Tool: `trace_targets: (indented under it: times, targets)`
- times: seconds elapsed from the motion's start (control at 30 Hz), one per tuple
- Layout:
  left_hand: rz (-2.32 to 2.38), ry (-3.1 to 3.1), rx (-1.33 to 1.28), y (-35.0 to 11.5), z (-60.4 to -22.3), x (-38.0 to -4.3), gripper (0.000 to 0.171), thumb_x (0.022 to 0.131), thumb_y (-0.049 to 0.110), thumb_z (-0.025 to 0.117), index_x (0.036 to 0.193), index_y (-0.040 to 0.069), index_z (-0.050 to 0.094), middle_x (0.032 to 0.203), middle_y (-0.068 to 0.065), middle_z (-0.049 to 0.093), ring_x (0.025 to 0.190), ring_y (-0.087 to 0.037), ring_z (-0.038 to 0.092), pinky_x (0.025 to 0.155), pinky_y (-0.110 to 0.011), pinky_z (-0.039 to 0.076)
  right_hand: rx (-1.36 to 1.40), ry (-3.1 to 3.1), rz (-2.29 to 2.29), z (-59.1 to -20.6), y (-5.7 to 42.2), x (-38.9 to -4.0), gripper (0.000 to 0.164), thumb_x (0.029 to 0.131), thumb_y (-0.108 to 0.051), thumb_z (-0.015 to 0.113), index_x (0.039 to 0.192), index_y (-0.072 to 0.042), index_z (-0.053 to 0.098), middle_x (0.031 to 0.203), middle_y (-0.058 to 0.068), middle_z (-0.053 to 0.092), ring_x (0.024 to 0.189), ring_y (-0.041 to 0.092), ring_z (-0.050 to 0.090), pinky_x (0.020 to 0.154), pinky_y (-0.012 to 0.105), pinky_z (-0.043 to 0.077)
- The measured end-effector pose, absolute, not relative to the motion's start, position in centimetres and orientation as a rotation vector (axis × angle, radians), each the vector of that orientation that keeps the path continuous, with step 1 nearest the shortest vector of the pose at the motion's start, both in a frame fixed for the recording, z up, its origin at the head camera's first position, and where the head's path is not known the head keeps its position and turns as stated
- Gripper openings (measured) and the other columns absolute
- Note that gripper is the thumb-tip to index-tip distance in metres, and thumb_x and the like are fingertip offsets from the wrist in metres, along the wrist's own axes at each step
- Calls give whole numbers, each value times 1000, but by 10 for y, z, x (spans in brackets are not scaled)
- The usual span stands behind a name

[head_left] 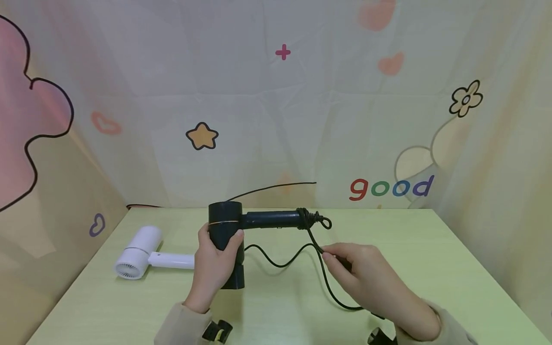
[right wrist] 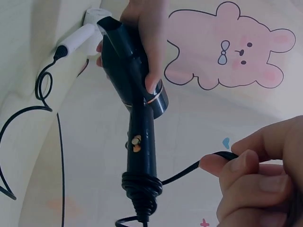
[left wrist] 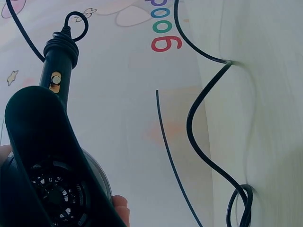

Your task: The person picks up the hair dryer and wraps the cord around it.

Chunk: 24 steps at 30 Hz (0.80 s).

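A black hair dryer [head_left: 225, 225] is held up above the table, its handle [head_left: 271, 219] pointing right. My left hand [head_left: 214, 270] grips its barrel, with the thumb across the near side. Several turns of black cord [right wrist: 142, 184] are wound round the end of the handle, and a small loop sticks out past them. From these turns a length of cord [right wrist: 182, 174] runs to my right hand [head_left: 366, 270], which pinches it between thumb and index finger. In the left wrist view, the round grille [left wrist: 57, 196] and a button on the handle [left wrist: 56, 81] face the camera.
On the table's left side lies a white hair dryer [head_left: 138, 254], its handle end hidden behind my left hand. Its black cord [head_left: 280, 266] curves across the pale green table [head_left: 276, 316] toward the right. A printed curtain [head_left: 258, 158] hangs behind, with a thin dark line on it.
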<state>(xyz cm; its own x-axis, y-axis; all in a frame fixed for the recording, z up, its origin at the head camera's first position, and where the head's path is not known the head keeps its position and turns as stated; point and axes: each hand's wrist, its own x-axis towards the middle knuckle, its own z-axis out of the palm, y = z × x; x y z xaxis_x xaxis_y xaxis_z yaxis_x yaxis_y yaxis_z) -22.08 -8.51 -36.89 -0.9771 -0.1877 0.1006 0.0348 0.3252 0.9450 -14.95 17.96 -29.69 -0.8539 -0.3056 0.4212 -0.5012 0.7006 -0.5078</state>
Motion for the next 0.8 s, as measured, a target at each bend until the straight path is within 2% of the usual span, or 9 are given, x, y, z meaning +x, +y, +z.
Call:
trace_targets:
  times: [0.13,0.3,0.43,0.8]
  targets:
    - [-1710,-2383,146,-86,-364,-222,85,86,54,60,146,11,19,106,-16,57,78,-23,62,63,-32,52,603,-2662,988,-297,178,-149,17,94,-16,58,104,-15,72,59,-12,43,50,-1,36,47,19,37]
    - [-1700,-2376,168,-88,-360,-224,84,86,54,59,145,11,19,107,-16,57,82,-24,62,65,-32,52,576,-2691,1026,-300,175,-148,11,94,-19,59,90,-18,69,59,-11,45,52,0,39,48,19,37]
    - [-1695,-2359,208,-91,-358,-225,83,86,56,59,145,11,21,108,-16,58,84,-25,63,67,-33,53,559,-2707,1062,-304,174,-148,12,94,-23,59,83,-19,64,57,-11,42,50,0,36,46,19,35]
    - [-1753,-2320,235,-97,-353,-226,85,86,57,58,146,12,18,114,-15,55,91,-27,63,72,-35,54,609,-2759,1114,-312,173,-145,14,96,-24,55,86,-19,64,58,-11,44,48,-1,36,44,19,36]
